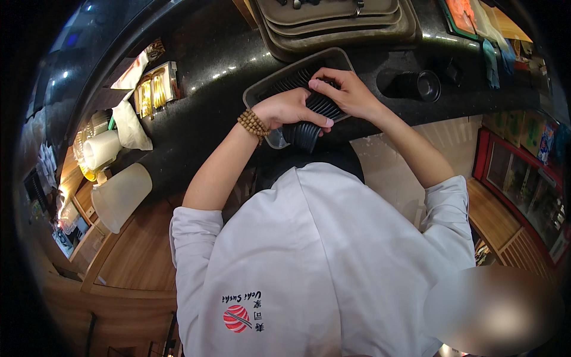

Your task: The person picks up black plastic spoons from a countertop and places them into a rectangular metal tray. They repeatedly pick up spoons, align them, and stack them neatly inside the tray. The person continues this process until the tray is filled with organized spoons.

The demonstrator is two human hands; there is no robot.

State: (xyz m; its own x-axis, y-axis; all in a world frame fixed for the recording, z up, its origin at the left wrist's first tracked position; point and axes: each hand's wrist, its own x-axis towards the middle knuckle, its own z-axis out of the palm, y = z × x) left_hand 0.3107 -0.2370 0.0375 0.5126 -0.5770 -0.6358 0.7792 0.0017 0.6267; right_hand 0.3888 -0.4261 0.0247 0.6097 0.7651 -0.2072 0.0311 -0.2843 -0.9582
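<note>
A grey plastic tub [250,89] stands tilted to my view on the black counter, close to my body. Rows of small black dishes [287,85] are nested on edge inside it. My left hand [287,109], with a beaded bracelet [253,125] at the wrist, grips the near end of a nested stack of black dishes [303,136], over the tub's near side. On the same stack's far part rests my right hand [343,91], its thumb and fingers closed around the dishes. My palms and fingers hide part of the stack.
Brown serving trays [339,33] are piled beyond the tub, with dark utensils on top. More black dishes [428,87] lie to the right. At left are gold cutlery [153,91], white cups [101,149] and a translucent pitcher [122,196]. A red-framed cabinet [522,187] stands at right.
</note>
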